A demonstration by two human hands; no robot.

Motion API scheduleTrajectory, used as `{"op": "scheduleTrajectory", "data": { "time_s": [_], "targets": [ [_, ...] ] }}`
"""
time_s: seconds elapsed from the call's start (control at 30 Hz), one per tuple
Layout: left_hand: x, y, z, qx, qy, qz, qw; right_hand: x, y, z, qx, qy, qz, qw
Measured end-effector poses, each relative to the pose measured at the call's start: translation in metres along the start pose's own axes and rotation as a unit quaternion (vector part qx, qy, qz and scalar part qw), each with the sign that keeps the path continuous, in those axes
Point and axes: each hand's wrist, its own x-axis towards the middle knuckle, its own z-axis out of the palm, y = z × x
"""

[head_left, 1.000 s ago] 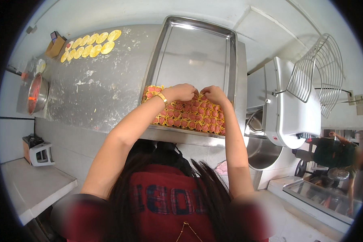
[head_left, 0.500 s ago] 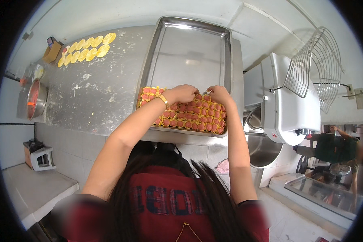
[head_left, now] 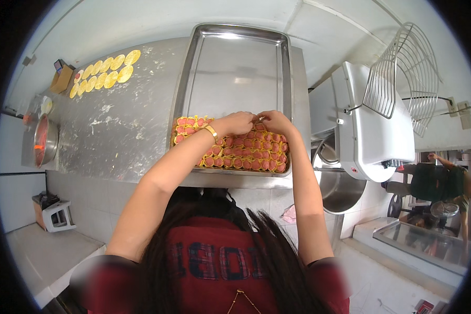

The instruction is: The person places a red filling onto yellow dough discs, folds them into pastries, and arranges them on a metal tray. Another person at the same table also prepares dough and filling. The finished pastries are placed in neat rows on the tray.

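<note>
From afar I judge the small, yellow-wrapped, pink-filled dumplings (head_left: 248,142), packed across the near end of the rectangular silver metal tray (head_left: 235,78), light, soft and squashable, best held by their sides, while left hand (head_left: 238,123) and right hand (head_left: 276,122) bring fingertips close together (clamped on what, I can't tell).

Table (head_left: 138,125): grey, flat top, smooth metal look; white smears (head_left: 106,109) scattered across middle and left. Right part: tray (head_left: 235,78), rectangular, metal, raised rim; long sides run from near edge toward wall side. Far left: wrappers (head_left: 110,79), yellow, round, laid flat in two rows. Beyond row ends, at far left corner: box (head_left: 62,79), brown, upright. Left end: bowl (head_left: 52,144), metal, round, well apart from tray.
</note>
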Motion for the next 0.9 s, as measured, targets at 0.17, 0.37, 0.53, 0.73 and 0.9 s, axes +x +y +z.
{"op": "scheduleTrajectory", "data": {
  "time_s": [0.17,0.37,0.53,0.73,0.9],
  "targets": [
    [0.006,0.004,0.002,-0.014,-0.017,-0.035,0.999,-0.006,0.003,-0.003,0.053,0.015,0.018,0.998],
    [-0.002,0.016,-0.008,0.05,-0.019,-0.034,0.998,-0.009,0.005,-0.011,-0.093,0.053,0.03,0.994],
    [-0.001,0.02,-0.001,0.034,0.02,0.007,0.999,-0.009,0.001,-0.012,-0.111,0.014,0.037,0.993],
    [-0.002,0.021,-0.005,0.078,-0.012,-0.023,0.997,-0.006,0.002,-0.008,-0.06,0.018,0.021,0.998],
    [0.0,0.021,-0.008,0.097,-0.025,-0.022,0.995,-0.007,0.009,-0.003,-0.03,0.034,0.007,0.999]
  ]
}}
